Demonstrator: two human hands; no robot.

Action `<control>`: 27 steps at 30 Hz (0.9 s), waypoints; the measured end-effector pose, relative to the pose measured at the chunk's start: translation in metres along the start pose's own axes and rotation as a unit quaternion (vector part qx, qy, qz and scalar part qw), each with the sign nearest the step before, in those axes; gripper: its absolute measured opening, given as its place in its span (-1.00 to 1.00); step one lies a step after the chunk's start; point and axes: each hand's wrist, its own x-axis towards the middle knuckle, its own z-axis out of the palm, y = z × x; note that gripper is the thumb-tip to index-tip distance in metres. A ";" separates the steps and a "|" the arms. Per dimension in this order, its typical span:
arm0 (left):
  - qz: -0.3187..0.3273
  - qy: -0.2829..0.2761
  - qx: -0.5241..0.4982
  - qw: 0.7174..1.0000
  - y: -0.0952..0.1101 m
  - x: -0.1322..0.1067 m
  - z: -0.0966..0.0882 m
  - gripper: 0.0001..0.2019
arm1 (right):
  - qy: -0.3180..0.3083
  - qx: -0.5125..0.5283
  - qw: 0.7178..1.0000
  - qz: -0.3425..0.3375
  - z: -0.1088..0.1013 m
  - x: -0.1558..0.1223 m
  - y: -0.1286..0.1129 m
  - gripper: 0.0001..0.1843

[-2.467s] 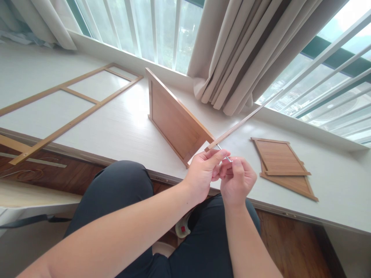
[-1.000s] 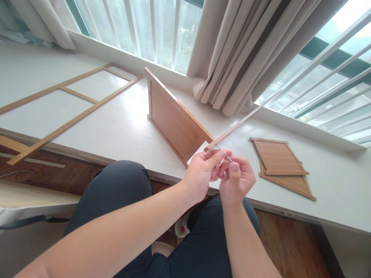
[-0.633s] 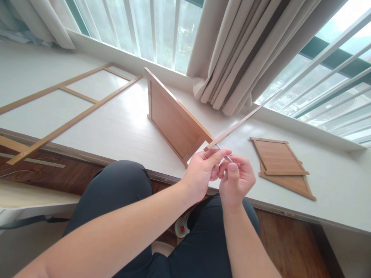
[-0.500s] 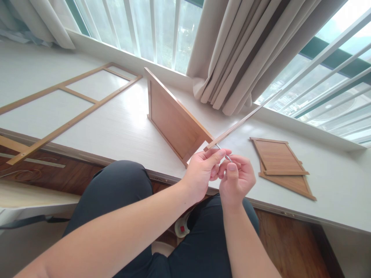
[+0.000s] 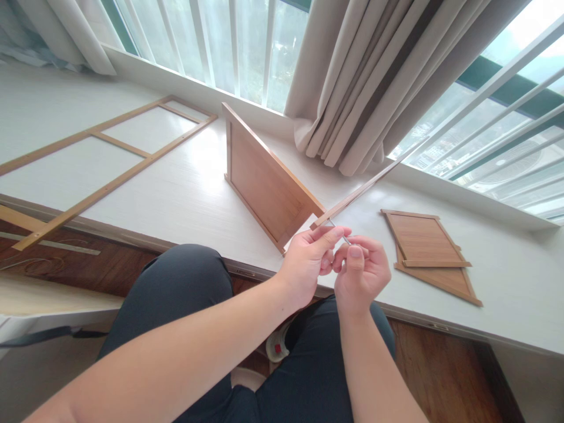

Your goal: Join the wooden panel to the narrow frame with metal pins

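Note:
A thin metal hex key (image 5: 346, 239) meets the near end of a long wooden strip (image 5: 352, 195). My left hand (image 5: 306, 261) is closed, its thumb and forefinger pinching the key's shaft just below the strip. Close beside it, my right hand (image 5: 363, 273) has its fingers curled at the key's lower end, which they partly hide. The strip slants up and away to the right, towards the window. Left of it, a framed wooden panel (image 5: 268, 182) stands tilted on the white ledge, its near corner close to the strip's end.
A wooden ladder-like frame (image 5: 150, 158) lies on the left of the white ledge (image 5: 176, 211). Two small wooden panels (image 5: 418, 235) overlap on the right. Curtains (image 5: 343, 88) and barred windows run along the back. My knees (image 5: 185, 282) are against the ledge's front edge.
My right hand's fingers have shifted very slightly at the hex key's lower end. My left hand, the strip and the panels look the same.

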 end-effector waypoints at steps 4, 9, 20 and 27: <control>0.000 0.004 0.001 1.000 0.001 0.000 0.001 -0.67 | 0.008 -0.006 1.000 0.009 0.000 0.000 0.001 -0.72; 0.004 0.007 0.000 1.000 0.001 0.000 0.001 -0.69 | 0.014 0.026 0.999 0.013 0.002 0.001 -0.002 -0.75; -0.004 0.008 -0.007 1.000 -0.001 0.002 -0.001 -0.66 | 0.025 0.051 0.996 0.066 0.000 0.003 -0.001 -0.72; -0.003 0.008 -0.012 1.000 0.000 0.001 0.002 -0.59 | 0.011 0.092 0.990 0.104 0.002 0.003 0.000 -0.73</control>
